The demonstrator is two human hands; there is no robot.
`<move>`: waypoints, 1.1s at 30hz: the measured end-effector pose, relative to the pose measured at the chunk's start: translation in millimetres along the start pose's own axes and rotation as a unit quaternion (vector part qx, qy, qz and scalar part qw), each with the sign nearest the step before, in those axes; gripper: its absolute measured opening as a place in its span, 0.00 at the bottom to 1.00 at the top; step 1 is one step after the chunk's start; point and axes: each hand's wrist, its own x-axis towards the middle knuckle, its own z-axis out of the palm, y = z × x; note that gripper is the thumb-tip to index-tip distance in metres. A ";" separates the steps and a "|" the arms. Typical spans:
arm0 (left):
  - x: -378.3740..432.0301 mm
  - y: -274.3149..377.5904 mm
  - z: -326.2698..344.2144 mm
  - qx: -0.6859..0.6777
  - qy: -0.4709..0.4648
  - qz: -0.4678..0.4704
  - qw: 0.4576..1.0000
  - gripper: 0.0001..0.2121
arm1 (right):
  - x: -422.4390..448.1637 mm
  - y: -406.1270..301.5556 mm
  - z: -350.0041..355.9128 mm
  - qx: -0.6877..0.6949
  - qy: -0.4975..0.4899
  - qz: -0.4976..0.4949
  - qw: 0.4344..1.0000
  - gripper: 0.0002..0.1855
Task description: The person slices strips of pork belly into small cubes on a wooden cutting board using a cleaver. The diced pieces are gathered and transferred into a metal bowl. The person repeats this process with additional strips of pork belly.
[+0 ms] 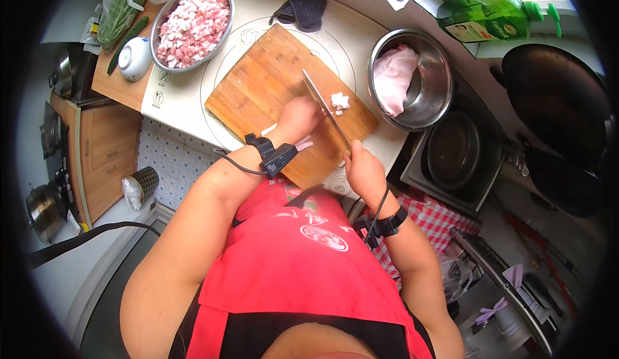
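My right hand [365, 168] grips the handle of a kitchen knife [325, 105]; its broad blade stands edge-down over the wooden cutting board [261, 76]. Close along the left of the blade, my left hand [301, 116] holds down strips of raw meat, mostly hidden beneath it. Pale pink ends of the meat strips [304, 143] stick out under the wrist. On the blade's right lies a small heap of diced white fat [340, 102], with a few tiny bits beside it.
A steel bowl [230, 30] full of diced pork [193, 28] stands at the back left, by an upturned white bowl [134, 59]. Right of the board, another steel bowl [435, 103] holds a large piece of raw meat [396, 76]. Behind lies a dark glove [309, 8].
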 end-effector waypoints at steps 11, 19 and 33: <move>-2.0 10.4 -14.8 -0.018 -0.010 0.013 1.000 0.06 | 18.1 -9.8 5.5 0.031 0.039 -0.026 0.998 0.12; -4.6 -4.2 -3.8 -0.001 -0.040 0.003 0.999 0.05 | 14.5 -14.2 5.4 0.012 0.001 -0.003 1.000 0.12; -11.7 -1.8 -14.6 0.019 0.001 0.016 1.000 0.05 | -0.5 -13.2 3.0 0.010 0.013 -0.023 1.000 0.12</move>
